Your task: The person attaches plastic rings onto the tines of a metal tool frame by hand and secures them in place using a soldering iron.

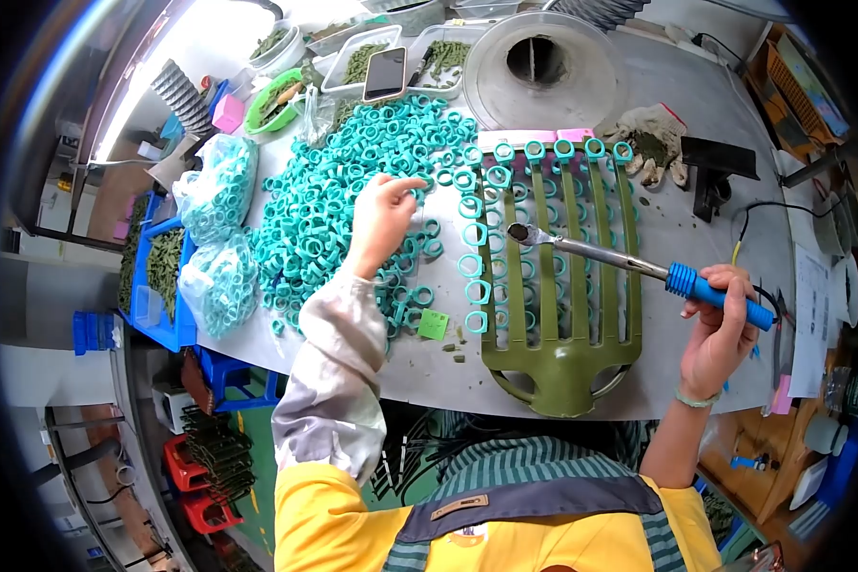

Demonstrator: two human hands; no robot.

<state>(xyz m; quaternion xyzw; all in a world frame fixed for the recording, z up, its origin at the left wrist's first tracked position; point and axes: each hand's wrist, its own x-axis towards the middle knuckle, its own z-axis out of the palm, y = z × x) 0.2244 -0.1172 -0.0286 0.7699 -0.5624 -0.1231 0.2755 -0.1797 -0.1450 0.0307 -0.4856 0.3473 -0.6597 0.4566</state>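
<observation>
My right hand (pixel 717 334) is closed round the blue handle of a soldering iron (pixel 620 257). The iron's long metal shaft points left, and its dark tip is over the left bars of an olive-green slatted plastic frame (pixel 562 377). Teal rings (pixel 534 150) line the frame's far end and left side, and more show between the bars. My left hand (pixel 383 221) is at the right side of a big heap of teal rings (pixel 329 181). Its index finger stretches right, close to loose rings, with the thumb apart below it; I see nothing held.
Bags of rings (pixel 221 191) and a blue crate (pixel 167 329) stand at the left. Behind are a phone (pixel 385 74), tubs of green pieces (pixel 443 67) and a round transparent cover (pixel 582 95). A dirty glove (pixel 650 133) and black stand (pixel 720 162) lie right.
</observation>
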